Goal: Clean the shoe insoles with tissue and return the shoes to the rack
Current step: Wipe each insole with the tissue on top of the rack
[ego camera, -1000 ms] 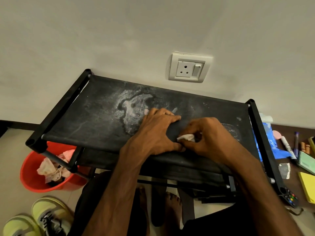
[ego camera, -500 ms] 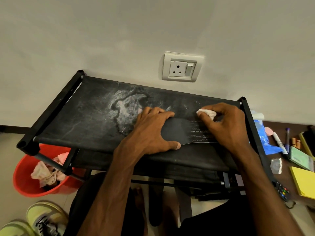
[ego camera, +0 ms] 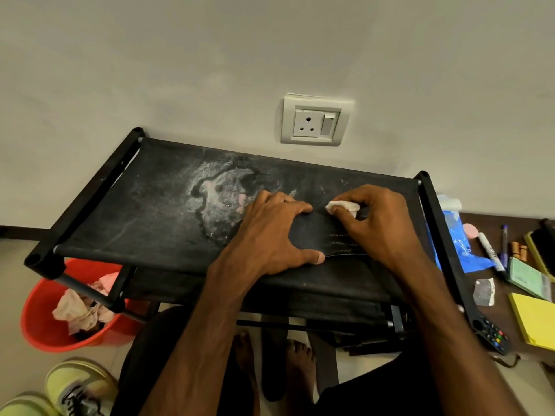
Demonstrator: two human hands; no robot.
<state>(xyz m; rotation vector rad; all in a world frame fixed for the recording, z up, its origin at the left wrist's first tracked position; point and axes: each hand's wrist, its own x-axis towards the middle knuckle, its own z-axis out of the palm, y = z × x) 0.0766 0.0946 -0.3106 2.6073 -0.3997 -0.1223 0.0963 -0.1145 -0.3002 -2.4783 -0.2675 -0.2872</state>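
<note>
A pale wall [ego camera: 210, 61] with a socket [ego camera: 315, 121] backs the rack [ego camera: 135, 211], whose dusty black fabric top carries the work. A red bucket [ego camera: 36, 325] of crumpled tissues stands on the floor under the rack's front left corner, and pale green sneakers [ego camera: 75, 388] lie nearer the person, also on the floor.

The left hand [ego camera: 276, 232] lies flat with spread fingers and the thumb out toward the front edge, pressing down on the insole [ego camera: 324, 232]. The right hand [ego camera: 381, 226] has its fingers curled, pinching a small white tissue [ego camera: 342, 207].

The insole is dark and hard to tell from the fabric. It lies on the right half of the top, near the front edge, under and between both hands. Its long axis seems to run along the rack's length, left to right. The tissue touches its far edge, just beside the left fingertips, so the right hand is the one placed to wipe toward the right edge while the left pins the near end.
</note>
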